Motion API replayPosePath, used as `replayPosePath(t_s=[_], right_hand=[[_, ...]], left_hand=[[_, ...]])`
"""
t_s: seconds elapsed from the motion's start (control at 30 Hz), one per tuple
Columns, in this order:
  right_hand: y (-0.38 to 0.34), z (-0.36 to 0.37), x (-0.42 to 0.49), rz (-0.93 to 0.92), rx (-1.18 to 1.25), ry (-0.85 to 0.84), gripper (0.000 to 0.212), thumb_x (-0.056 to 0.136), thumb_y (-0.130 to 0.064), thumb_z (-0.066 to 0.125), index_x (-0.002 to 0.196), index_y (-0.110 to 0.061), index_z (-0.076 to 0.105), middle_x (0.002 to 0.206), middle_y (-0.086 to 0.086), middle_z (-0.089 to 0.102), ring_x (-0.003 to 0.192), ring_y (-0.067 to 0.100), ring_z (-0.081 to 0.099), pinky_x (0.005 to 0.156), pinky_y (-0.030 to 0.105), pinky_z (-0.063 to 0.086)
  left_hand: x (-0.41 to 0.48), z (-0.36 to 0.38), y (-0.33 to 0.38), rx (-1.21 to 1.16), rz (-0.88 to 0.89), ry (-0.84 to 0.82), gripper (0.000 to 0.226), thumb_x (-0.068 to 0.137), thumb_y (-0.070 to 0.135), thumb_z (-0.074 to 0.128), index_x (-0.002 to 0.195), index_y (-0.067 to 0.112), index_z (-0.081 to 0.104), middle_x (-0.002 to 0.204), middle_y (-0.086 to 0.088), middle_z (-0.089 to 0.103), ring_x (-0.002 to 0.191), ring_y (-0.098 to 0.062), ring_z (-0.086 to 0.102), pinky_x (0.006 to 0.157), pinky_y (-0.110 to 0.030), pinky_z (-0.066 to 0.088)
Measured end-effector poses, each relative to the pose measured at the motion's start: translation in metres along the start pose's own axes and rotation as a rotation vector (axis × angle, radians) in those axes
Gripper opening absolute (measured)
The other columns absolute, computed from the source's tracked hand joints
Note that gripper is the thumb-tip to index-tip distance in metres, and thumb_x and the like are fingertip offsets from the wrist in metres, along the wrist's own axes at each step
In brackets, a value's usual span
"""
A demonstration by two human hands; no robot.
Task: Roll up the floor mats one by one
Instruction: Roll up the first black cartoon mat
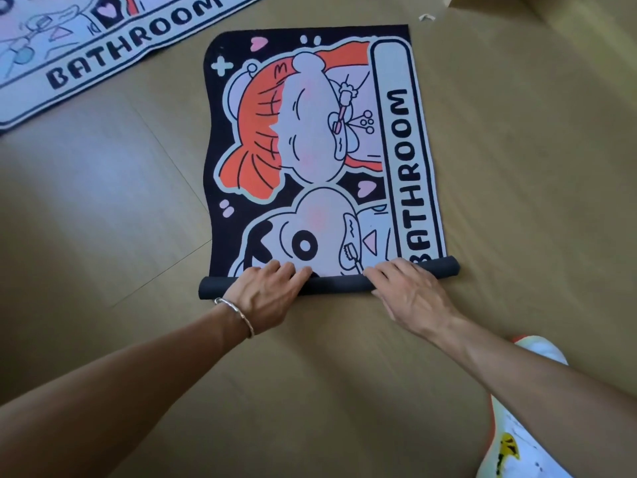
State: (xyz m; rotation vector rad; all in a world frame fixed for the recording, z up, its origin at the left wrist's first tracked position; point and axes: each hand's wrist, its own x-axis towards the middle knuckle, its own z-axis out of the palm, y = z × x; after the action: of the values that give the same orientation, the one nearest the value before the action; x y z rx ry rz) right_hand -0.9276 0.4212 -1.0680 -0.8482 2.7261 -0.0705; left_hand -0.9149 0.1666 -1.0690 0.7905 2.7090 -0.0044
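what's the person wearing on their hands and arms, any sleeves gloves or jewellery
No gloves, and no sleeves in view: both arms are bare right to the frame edge. The left hand has a thin silver-coloured bangle at its wrist. The right hand has nothing at its wrist. No rings show on either hand.

Home: plank floor [120, 188], bathroom mats [310, 150]

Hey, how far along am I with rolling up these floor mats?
Nothing is finished yet. In hand: the left hand and right hand press on a thin roll at the near end of the cartoon mat, most of it flat. Left: the second mat, lying flat upper left.
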Motion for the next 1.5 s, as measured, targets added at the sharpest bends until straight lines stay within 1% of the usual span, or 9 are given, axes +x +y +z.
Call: replayPosePath(t_s=[0.13,0.27,0.37,0.5,0.7,0.9,1.03,1.2,1.5], right_hand=[[0.003,-0.004,0.011,0.032,0.027,0.055,0.028,0.061,-0.005,0.084,0.081,-0.012,0.065,0.089,0.006,0.063,0.068,0.024,0.059,0.067,0.034,0.052],[0.003,-0.008,0.02,0.065,0.005,0.045,0.024,0.063,-0.007,0.081,0.082,-0.013,0.067,0.079,0.003,0.06,0.067,0.024,0.056,0.063,0.035,0.048],[0.004,-0.011,0.027,0.1,0.046,0.013,0.02,0.076,-0.009,0.074,0.094,-0.012,0.066,0.079,0.004,0.061,0.066,0.026,0.054,0.066,0.037,0.046],[0.004,-0.013,0.031,0.102,0.056,0.007,0.031,0.067,0.0,0.075,0.092,-0.013,0.061,0.087,0.005,0.059,0.066,0.026,0.055,0.068,0.036,0.046],[0.0,-0.017,0.028,0.074,-0.089,-0.002,0.033,0.069,-0.018,0.067,0.101,-0.008,0.066,0.101,0.01,0.062,0.087,0.029,0.057,0.078,0.042,0.049],[0.001,-0.026,0.049,0.105,-0.027,-0.122,0.033,0.1,-0.035,0.042,0.126,-0.016,0.052,0.116,0.001,0.057,0.105,0.023,0.048,0.087,0.032,0.042],[0.008,-0.031,0.057,0.139,0.048,-0.131,0.03,0.102,-0.036,0.038,0.124,-0.019,0.049,0.105,0.0,0.06,0.097,0.022,0.052,0.077,0.033,0.045],[0.007,-0.032,0.058,0.12,0.017,-0.142,0.03,0.103,-0.033,0.031,0.12,-0.018,0.051,0.099,0.003,0.059,0.091,0.024,0.053,0.083,0.033,0.039],[-0.014,-0.026,0.014,0.009,-0.058,-0.287,0.045,0.097,-0.029,0.039,0.14,-0.014,0.038,0.133,0.008,0.045,0.113,0.028,0.05,0.104,0.042,0.034]], left_hand=[[0.004,-0.004,-0.005,-0.008,0.007,0.052,0.043,0.058,0.0,0.066,0.096,0.015,0.054,0.078,-0.002,0.055,0.06,-0.02,0.052,0.036,-0.025,0.032],[0.009,-0.007,-0.007,0.061,0.009,0.084,0.022,0.076,0.011,0.046,0.091,0.013,0.063,0.085,-0.005,0.056,0.068,-0.022,0.053,0.048,-0.033,0.043],[0.007,-0.007,-0.002,0.044,-0.003,0.06,0.03,0.088,0.034,0.042,0.087,0.012,0.062,0.081,-0.004,0.055,0.067,-0.023,0.052,0.053,-0.034,0.04],[0.016,-0.012,-0.003,0.051,-0.065,0.043,0.027,0.082,0.029,0.062,0.103,0.011,0.065,0.077,-0.002,0.058,0.066,-0.023,0.056,0.052,-0.033,0.04],[0.031,-0.016,-0.004,-0.073,-0.226,0.018,0.023,0.1,0.029,0.033,0.12,0.023,0.042,0.102,0.0,0.05,0.096,-0.021,0.048,0.062,-0.032,0.031],[0.031,-0.009,-0.015,0.061,-0.093,0.133,0.027,0.089,0.034,0.049,0.101,0.017,0.066,0.083,-0.004,0.056,0.074,-0.024,0.054,0.058,-0.033,0.039],[0.028,-0.009,-0.015,0.082,-0.057,0.064,0.035,0.081,0.036,0.066,0.106,0.012,0.063,0.084,-0.007,0.057,0.072,-0.026,0.055,0.055,-0.034,0.043],[0.034,-0.023,-0.015,-0.025,-0.099,0.01,0.036,0.101,0.032,0.032,0.136,0.022,0.034,0.105,-0.004,0.055,0.093,-0.025,0.053,0.062,-0.033,0.035],[0.004,-0.013,0.007,-0.139,0.022,-0.176,0.038,0.101,0.038,0.026,0.138,0.032,0.033,0.11,0.001,0.056,0.1,-0.021,0.056,0.063,-0.031,0.038]])
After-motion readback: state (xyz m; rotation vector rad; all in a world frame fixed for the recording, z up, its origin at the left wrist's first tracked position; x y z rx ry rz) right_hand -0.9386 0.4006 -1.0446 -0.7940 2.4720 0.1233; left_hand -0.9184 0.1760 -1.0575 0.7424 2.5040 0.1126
